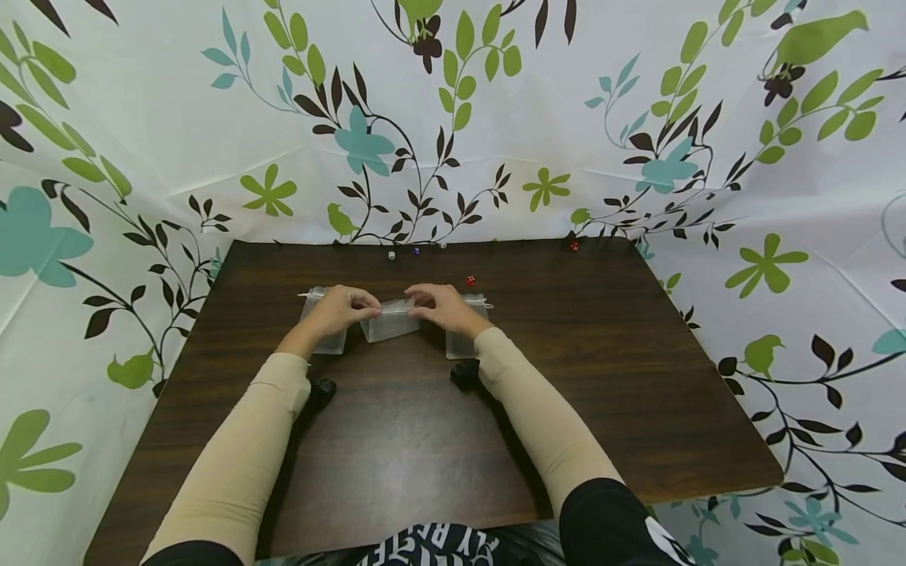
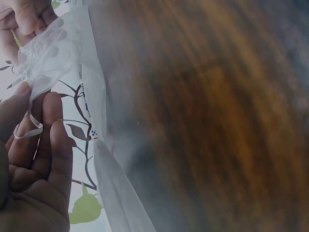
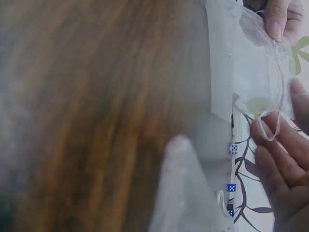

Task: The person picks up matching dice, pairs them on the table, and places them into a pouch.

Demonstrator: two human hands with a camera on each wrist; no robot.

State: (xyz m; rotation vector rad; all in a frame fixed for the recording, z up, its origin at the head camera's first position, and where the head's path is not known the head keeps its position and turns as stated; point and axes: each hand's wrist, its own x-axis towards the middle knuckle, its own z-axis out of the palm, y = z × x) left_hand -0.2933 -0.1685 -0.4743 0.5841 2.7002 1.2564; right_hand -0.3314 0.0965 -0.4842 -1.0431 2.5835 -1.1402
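Observation:
A sheer white drawstring pouch [image 1: 392, 322] hangs by its top edge between both hands above the table. My left hand [image 1: 343, 310] pinches its left top corner between thumb and fingers, where a ribbon loop [image 2: 30, 129] dangles in the left wrist view. My right hand [image 1: 446, 306] holds the opposite corner; another cord loop [image 3: 269, 128] lies against its fingers in the right wrist view. Beneath the left hand lies a second sheer pouch [image 1: 331, 343], partly covered. A third pouch [image 1: 463, 346] lies under the right hand and wrist.
Behind the hands, a red die [image 1: 470, 281] sits on the dark wooden table [image 1: 602, 354]. Near the back edge are a white die [image 1: 392, 255], a blue die [image 1: 417, 251] and another red die [image 1: 574, 245]. A patterned cloth [image 1: 453, 173] hangs behind the table.

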